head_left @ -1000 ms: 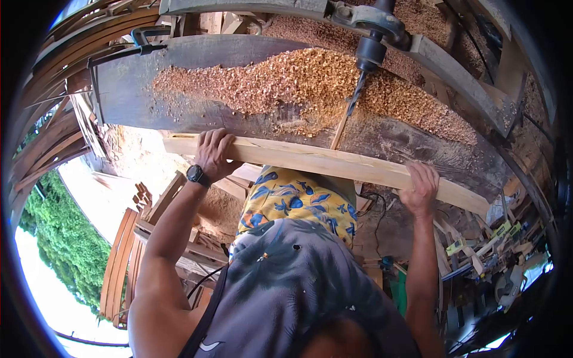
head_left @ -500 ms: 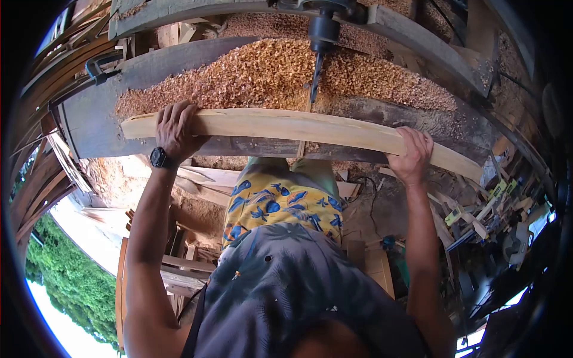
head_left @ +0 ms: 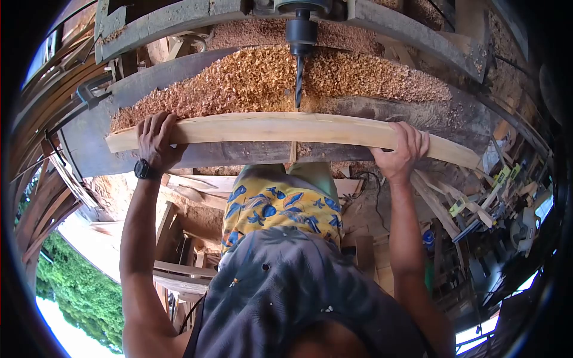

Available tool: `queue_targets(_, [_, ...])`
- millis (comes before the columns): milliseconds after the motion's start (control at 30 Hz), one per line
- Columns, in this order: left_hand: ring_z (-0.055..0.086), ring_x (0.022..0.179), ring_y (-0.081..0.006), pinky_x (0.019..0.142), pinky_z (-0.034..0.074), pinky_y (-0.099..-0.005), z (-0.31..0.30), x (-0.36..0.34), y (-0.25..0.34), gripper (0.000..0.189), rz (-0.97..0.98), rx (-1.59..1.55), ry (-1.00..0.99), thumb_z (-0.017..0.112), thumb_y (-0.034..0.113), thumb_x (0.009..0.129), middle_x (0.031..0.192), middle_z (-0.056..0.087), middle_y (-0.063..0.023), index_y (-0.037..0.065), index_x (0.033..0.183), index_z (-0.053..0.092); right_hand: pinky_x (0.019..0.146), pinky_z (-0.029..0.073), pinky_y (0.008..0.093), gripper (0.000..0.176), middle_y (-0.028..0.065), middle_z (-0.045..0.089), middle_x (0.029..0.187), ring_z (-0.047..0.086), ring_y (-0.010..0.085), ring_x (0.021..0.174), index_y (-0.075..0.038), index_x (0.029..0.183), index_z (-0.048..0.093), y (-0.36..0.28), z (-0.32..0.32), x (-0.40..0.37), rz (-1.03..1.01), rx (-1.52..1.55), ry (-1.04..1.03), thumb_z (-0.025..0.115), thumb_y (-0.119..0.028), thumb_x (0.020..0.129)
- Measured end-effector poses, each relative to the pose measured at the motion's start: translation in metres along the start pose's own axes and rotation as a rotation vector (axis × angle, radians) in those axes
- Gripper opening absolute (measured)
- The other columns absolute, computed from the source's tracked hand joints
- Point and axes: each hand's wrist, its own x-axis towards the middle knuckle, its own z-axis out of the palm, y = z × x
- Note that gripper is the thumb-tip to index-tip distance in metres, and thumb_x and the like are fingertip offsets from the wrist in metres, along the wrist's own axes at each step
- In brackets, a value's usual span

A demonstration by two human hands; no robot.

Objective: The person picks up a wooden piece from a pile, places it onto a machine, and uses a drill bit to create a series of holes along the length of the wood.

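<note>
A long pale wooden slat (head_left: pixel 280 126) lies across the front edge of a dark machine table (head_left: pixel 143 89). My left hand (head_left: pixel 156 138) grips the slat near its left end; a black watch sits on that wrist. My right hand (head_left: pixel 403 150) grips the slat towards its right end. A drill bit (head_left: pixel 298 83) hangs from a chuck (head_left: pixel 301 33) directly above the middle of the slat, its tip just above the wood. A thin wooden stick (head_left: pixel 292 152) stands under the slat below the bit.
A thick heap of wood shavings (head_left: pixel 268 77) covers the table behind the slat. A clamp (head_left: pixel 89 95) sits at the table's left end. Curved wooden parts are stacked at the left (head_left: pixel 36 197). Tools and offcuts (head_left: pixel 483 203) crowd the floor at the right.
Both hands have carried the slat up and forward onto the table edge. It now lies level under the drill bit, where before it sat lower and slanted.
</note>
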Motion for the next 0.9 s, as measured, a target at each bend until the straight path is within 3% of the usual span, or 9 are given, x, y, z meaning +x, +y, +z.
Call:
queue_targets(400, [0.064,0.118,-0.0352,0.101,0.047,-0.0521,0.009,0.020,0.021,0.077,-0.012,-0.034,0.014,0.098,0.026,0.061,0.127,0.066,-0.0104,0.012,0.127,0.062,0.125,0.024,0.0661,0.072,0.0025,0.069,0.125,0.061,0.0294,0.129,-0.019,0.123,0.071,0.034,-0.001,0.003,0.008,-0.096,0.040,0.098,-0.042,0.060])
queue_targets(500, [0.064,0.118,-0.0330,0.102,0.046,-0.0512,0.011,0.022,0.023,0.075,-0.026,-0.024,0.000,0.098,0.029,0.061,0.126,0.066,-0.0081,0.014,0.126,0.063,0.125,0.027,0.0611,0.074,0.0022,0.071,0.125,0.063,0.0276,0.126,-0.020,0.125,0.070,0.035,-0.003,0.006,-0.004,-0.124,0.053,0.098,-0.039,0.060])
queue_targets(600, [0.064,0.117,-0.0331,0.101,0.046,-0.0508,0.011,0.022,0.025,0.073,-0.034,-0.023,-0.003,0.098,0.029,0.061,0.125,0.066,-0.0081,0.014,0.123,0.064,0.125,0.026,0.0623,0.076,0.0019,0.071,0.125,0.063,0.0280,0.128,-0.021,0.127,0.071,0.036,-0.002,0.005,-0.006,-0.138,0.065,0.098,-0.039,0.059])
queue_targets(667, [0.064,0.116,-0.0332,0.101,0.046,-0.0506,0.010,0.024,0.027,0.071,-0.038,-0.018,-0.001,0.097,0.029,0.062,0.124,0.066,-0.0082,0.013,0.122,0.065,0.125,0.020,0.0698,0.080,0.0015,0.069,0.128,0.058,0.0306,0.134,-0.021,0.132,0.073,0.036,-0.001,0.003,0.022,-0.157,0.067,0.100,-0.045,0.061])
queue_targets(900, [0.064,0.114,-0.0379,0.098,0.047,-0.0520,0.009,0.027,0.031,0.073,-0.035,-0.035,-0.010,0.097,0.022,0.059,0.127,0.065,-0.0128,0.010,0.122,0.062,0.124,0.019,0.0696,0.087,0.0032,0.064,0.137,0.051,0.0351,0.142,-0.023,0.141,0.072,0.037,0.006,-0.002,0.067,-0.125,0.123,0.100,-0.043,0.061])
